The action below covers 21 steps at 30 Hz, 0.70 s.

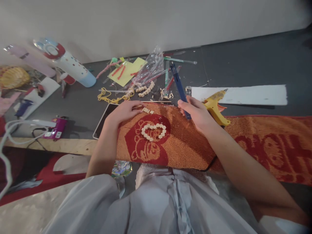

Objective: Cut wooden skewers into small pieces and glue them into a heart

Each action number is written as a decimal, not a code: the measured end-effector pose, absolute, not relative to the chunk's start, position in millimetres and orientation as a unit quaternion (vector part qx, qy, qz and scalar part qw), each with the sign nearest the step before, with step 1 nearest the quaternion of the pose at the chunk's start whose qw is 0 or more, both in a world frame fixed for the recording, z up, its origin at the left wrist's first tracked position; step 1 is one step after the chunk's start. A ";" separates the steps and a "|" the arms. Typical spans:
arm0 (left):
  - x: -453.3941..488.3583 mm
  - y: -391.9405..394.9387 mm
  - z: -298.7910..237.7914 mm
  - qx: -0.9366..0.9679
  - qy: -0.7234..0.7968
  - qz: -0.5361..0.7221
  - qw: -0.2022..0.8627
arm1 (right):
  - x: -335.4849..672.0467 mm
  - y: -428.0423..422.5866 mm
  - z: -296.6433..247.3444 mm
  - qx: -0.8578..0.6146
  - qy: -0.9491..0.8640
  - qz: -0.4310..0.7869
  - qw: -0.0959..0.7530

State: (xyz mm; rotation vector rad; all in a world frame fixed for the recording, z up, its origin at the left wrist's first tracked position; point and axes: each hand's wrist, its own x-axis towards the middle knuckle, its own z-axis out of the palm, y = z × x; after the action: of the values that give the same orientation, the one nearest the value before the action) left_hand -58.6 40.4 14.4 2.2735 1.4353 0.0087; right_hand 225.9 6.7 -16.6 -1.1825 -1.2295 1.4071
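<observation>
My right hand is closed around a long dark blue tool shaped like a box cutter, its narrow end pointing up and away from me. My left hand rests at the far left edge of an orange and red towel, fingers stretched out and slightly apart. Beside its fingertips lies a short row of small pale pieces; whether they touch is hard to see. A heart-shaped outline of pale pieces lies on the towel's red patch. Right of my right hand lies a yellow glue gun.
Behind the towel are pale piece strips, yellow string, a clear plastic bag and yellow paper. A dark-screened device lies under my left forearm. A bottle stands left; a white strip lies right.
</observation>
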 end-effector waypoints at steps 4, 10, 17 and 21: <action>-59.4 39.4 14.0 0.829 0.514 0.014 0.220 | 226.2 6.6 -16.1 -0.475 -0.498 0.568 0.451; -51.2 38.4 16.7 0.788 0.588 0.048 0.174 | 226.2 5.5 -12.0 -0.481 -0.505 0.559 0.448; -37.4 42.2 9.5 0.689 0.719 0.067 0.060 | 225.9 5.8 -10.1 -0.465 -0.505 0.561 0.463; -38.4 33.8 15.6 0.677 0.730 0.050 0.077 | 225.6 5.1 -7.4 -0.467 -0.506 0.556 0.466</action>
State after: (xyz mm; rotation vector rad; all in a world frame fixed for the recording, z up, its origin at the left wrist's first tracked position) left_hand -38.4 33.8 15.6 2.0300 2.1868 0.1490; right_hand 225.6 5.1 -7.4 -1.1470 -1.2422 1.3641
